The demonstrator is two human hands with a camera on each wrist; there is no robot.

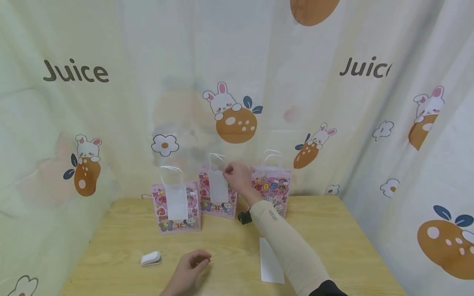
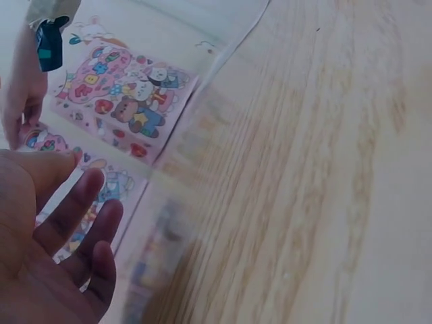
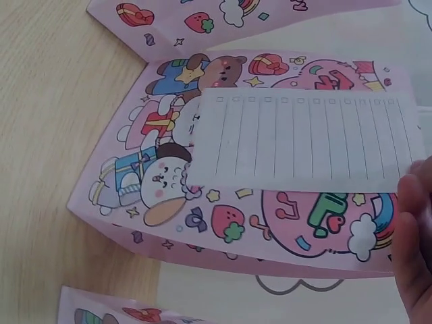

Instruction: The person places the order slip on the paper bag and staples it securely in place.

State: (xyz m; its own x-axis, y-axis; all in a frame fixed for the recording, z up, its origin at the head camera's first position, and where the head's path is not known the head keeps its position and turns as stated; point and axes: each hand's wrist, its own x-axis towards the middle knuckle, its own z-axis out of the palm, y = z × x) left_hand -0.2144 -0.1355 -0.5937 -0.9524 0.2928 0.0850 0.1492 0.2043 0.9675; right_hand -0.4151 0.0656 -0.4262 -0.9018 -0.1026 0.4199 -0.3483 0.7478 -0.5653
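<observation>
My right hand (image 1: pixel 240 177) is at the top right corner of a white lined paper slip (image 1: pixel 219 187) on the front of the middle pink cartoon gift bag (image 1: pixel 205 208). Its thumb and fingertips pinch the slip's edge; in the right wrist view the fingers (image 3: pixel 413 233) meet the slip's far end. What fastens the slip is hidden. My left hand (image 1: pixel 188 269) hovers over the table front with loosely bent fingers and holds nothing. Another white slip (image 1: pixel 177 203) hangs on the left gift bag (image 1: pixel 160 209).
The right gift bag (image 1: pixel 282 187) stands partly behind my right forearm. A second white paper (image 1: pixel 271 265) lies on the wooden table (image 1: pixel 314 230) beside that sleeve. A small white stapler-like object (image 1: pixel 151 258) lies at front left. The printed curtain (image 1: pixel 140 102) hangs behind the bags.
</observation>
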